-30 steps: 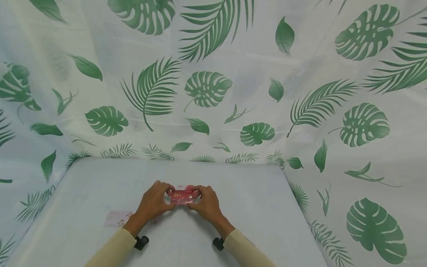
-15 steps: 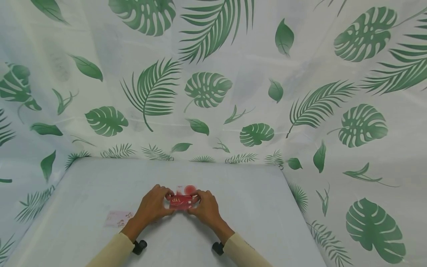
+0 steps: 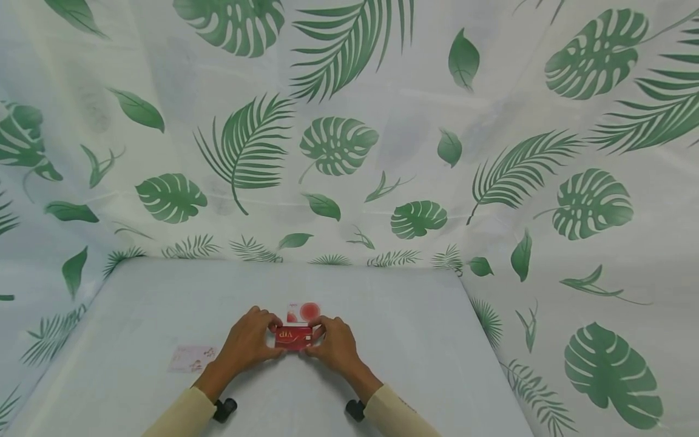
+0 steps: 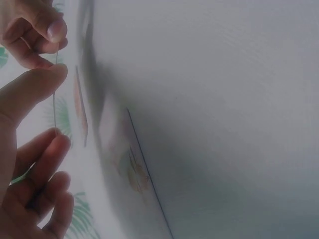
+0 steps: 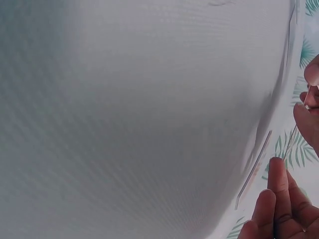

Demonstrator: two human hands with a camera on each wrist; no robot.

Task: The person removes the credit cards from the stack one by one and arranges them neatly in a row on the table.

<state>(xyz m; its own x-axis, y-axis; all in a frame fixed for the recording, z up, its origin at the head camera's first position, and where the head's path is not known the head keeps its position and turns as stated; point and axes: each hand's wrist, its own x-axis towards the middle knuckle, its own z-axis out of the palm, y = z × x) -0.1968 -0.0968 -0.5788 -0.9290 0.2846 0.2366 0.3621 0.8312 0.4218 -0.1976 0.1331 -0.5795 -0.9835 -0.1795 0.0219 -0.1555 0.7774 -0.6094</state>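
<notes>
Nearest are the pale sleeves [image 3: 182, 413]; just beyond, left of the left forearm, a pink card [image 3: 188, 358] lies flat on the tabletop [image 3: 426, 340]. The fingers of the left hand [image 3: 251, 337] and right hand [image 3: 337, 343] pinch opposite ends of a red VIP card [image 3: 293, 338], held above the tabletop. Over the last second it has come nearer the person, so the red-and-white card [image 3: 303, 312] beyond now shows almost whole. Farthest hangs a leaf-printed sheet [image 3: 382, 121].
</notes>
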